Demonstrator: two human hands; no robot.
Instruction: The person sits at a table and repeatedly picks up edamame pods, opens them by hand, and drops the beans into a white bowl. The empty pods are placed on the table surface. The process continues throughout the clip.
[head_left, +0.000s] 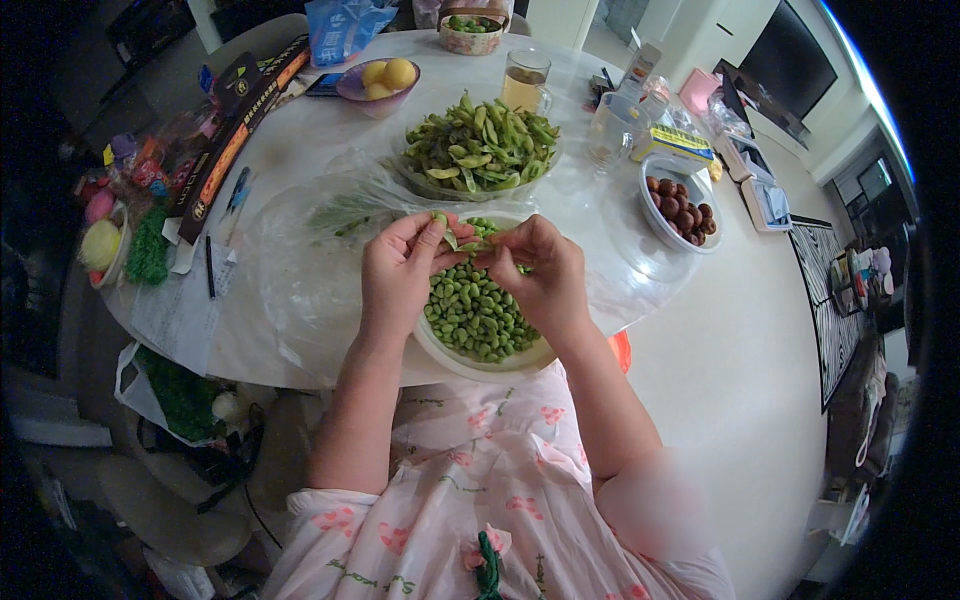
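Between my fingers is a green soybean pod (466, 244), stretched across from one hand to the other. My left hand (409, 262) pinches its left part, with a bit of green at the thumb tip. The pod's right end is held by the fingertips of my right hand (541, 274). Below both hands a white bowl (442, 358) holds many shelled green beans (484, 311); my hands hide part of its rim. Just behind, a clear plastic bowl (420, 189) is heaped with unshelled pods (487, 146).
Crumpled clear plastic (300, 247) spreads left of the bowls. A glass mug of pale drink (525, 82) and an empty glass mug (611, 131) stand behind. Round brown fruit (682, 210) fills a white tub at right. A purple bowl (375, 97) holds yellow fruit. A long dark box (232, 142) lies left.
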